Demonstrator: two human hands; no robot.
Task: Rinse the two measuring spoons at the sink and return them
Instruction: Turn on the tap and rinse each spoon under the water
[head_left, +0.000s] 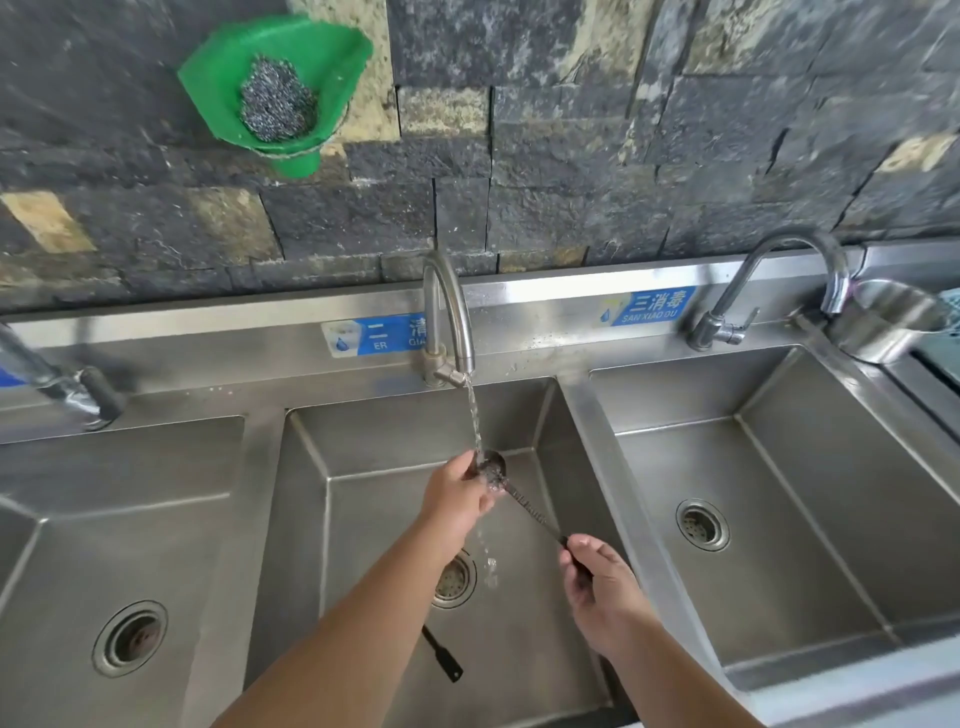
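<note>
A black measuring spoon (524, 506) is held over the middle sink basin (363, 447) under running water from the middle tap (447, 317). My right hand (605, 587) grips the end of its handle. My left hand (460, 496) holds the spoon's bowl, with the fingers curled on it in the stream. A second black measuring spoon (441, 654) lies on the basin floor near the front, partly hidden by my left forearm; only its handle shows.
The basin drain (454, 579) sits under my left forearm. Steel basins lie to the left (62, 571) and right (810, 493), each with a tap. A steel pot (883, 322) stands at the far right. A green holder with a steel scourer (278, 93) hangs on the stone wall.
</note>
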